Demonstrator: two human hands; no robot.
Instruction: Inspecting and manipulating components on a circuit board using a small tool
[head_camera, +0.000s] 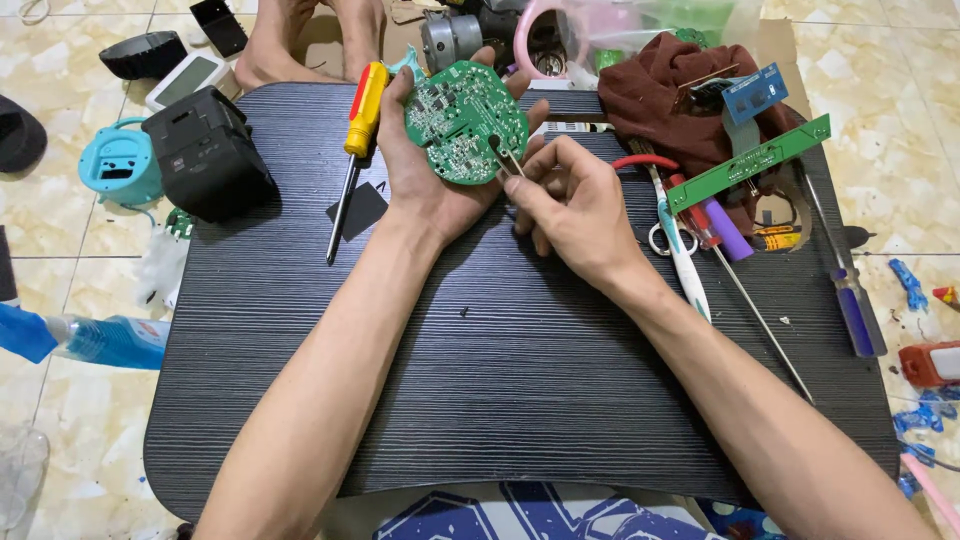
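My left hand (425, 185) lies palm up over the far part of the dark board (500, 380) and holds a round green circuit board (465, 120). My right hand (570, 205) is just right of it, fingers pinched on thin metal tweezers (508, 160). The tweezers' tips touch the circuit board's lower right part, where a small dark piece sits. A yellow-and-red handled screwdriver (362, 115) lies on the board right beside my left hand.
A black box (205, 150) and a turquoise case (120, 165) sit at the left. At the right lie a maroon cloth (670, 90), a long green strip board (750, 162), scissors, a toothbrush (685, 260), and two screwdrivers (850, 290). A person's bare feet (300, 40) rest beyond the board.
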